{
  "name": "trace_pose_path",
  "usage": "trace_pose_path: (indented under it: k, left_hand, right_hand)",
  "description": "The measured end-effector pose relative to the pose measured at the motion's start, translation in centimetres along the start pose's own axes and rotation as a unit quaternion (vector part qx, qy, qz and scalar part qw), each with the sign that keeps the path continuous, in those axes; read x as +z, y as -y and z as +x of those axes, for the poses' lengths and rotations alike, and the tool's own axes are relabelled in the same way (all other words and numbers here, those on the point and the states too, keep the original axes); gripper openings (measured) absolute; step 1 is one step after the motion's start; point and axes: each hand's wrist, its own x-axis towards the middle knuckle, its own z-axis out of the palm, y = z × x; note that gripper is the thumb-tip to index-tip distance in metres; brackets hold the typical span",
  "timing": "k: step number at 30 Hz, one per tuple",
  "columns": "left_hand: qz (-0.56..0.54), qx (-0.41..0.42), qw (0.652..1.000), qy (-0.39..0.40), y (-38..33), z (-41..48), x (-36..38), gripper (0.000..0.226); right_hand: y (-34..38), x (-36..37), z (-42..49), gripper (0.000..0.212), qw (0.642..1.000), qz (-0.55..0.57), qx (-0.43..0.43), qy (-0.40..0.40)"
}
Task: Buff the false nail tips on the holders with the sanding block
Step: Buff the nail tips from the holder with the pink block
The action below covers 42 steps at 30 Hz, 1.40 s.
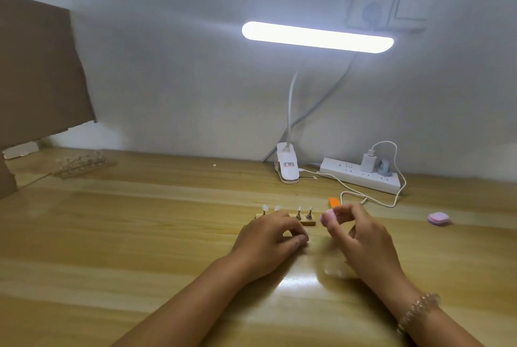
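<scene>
Sanding block (pixel 328 218), lilac: my right hand (pixel 363 237) is pinching it just beside the nail tips (pixel 310 209); my left hand (pixel 265 237) is gripping the wooden holder (pixel 308 223).

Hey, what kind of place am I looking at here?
Probably a home nail-craft desk: a wooden table against a wall, a clip-on lamp, and false nail tips on a wooden holder.

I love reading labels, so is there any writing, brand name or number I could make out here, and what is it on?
Sticker on the lamp clip: printed lines, too small and blurred to read.
Power strip: no marking that can be read.
Wall socket: no text shows.
Nothing else in view bears readable words or numbers.
</scene>
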Motion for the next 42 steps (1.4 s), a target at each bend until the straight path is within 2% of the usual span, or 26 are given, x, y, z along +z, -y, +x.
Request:
trace_pose_path:
  k: [2, 5, 9, 12, 16, 20, 24, 27, 31, 35, 39, 42]
  left_hand:
    - [-0.017, -0.008, 1.000, 0.000, 0.1, 0.0, 0.0, 0.005]
    - [-0.048, -0.023, 0.999, 0.008, 0.2, 0.1, -0.1, 0.013]
    - [-0.060, -0.032, 0.998, 0.013, 0.5, 0.3, -0.2, 0.012]
    - [-0.064, -0.031, 0.997, 0.016, 0.4, 0.2, -0.1, 0.016]
    - [-0.061, -0.031, 0.998, 0.009, 0.3, 0.1, -0.1, 0.014]
    - [-0.055, -0.019, 0.998, 0.011, 0.1, 0.1, -0.2, 0.012]
    - [-0.046, -0.018, 0.999, 0.005, 0.0, 0.1, -0.3, 0.011]
    - [-0.052, -0.013, 0.998, 0.010, 0.0, 0.0, -0.4, 0.013]
    - [-0.047, -0.021, 0.999, 0.006, -0.3, 0.1, -0.4, 0.012]
    - [-0.051, -0.014, 0.999, 0.004, -0.3, 0.0, -0.4, 0.009]
    - [-0.048, -0.020, 0.999, -0.002, -0.3, 0.1, -0.4, 0.011]
    - [-0.057, -0.010, 0.998, 0.000, -0.2, 0.0, -0.4, 0.010]
  right_hand:
    - [0.3, 0.2, -0.7, 0.023, 0.999, -0.012, -0.047, 0.014]
    - [1.2, 0.4, -1.8, 0.031, 0.985, -0.074, -0.138, 0.067]
    - [1.2, 0.4, -1.2, 0.030, 0.987, -0.087, -0.119, 0.059]
    - [1.4, 0.5, -1.8, 0.031, 0.978, -0.112, -0.166, 0.051]
    - [1.2, 0.2, -1.1, 0.030, 0.989, -0.089, -0.103, 0.058]
    - [1.7, 0.3, -1.7, 0.033, 0.981, -0.098, -0.152, 0.067]
    - [1.2, 0.1, -0.8, 0.024, 0.993, -0.056, -0.088, 0.054]
    - [1.6, 0.1, -1.5, 0.020, 0.985, -0.069, -0.144, 0.072]
    - [1.5, 0.0, -1.0, 0.019, 0.991, -0.047, -0.105, 0.070]
    - [1.8, 0.2, -1.4, 0.022, 0.983, -0.080, -0.146, 0.076]
    - [1.5, 0.0, -1.0, 0.024, 0.990, -0.071, -0.100, 0.072]
    - [1.8, 0.2, -1.6, 0.029, 0.982, -0.092, -0.141, 0.086]
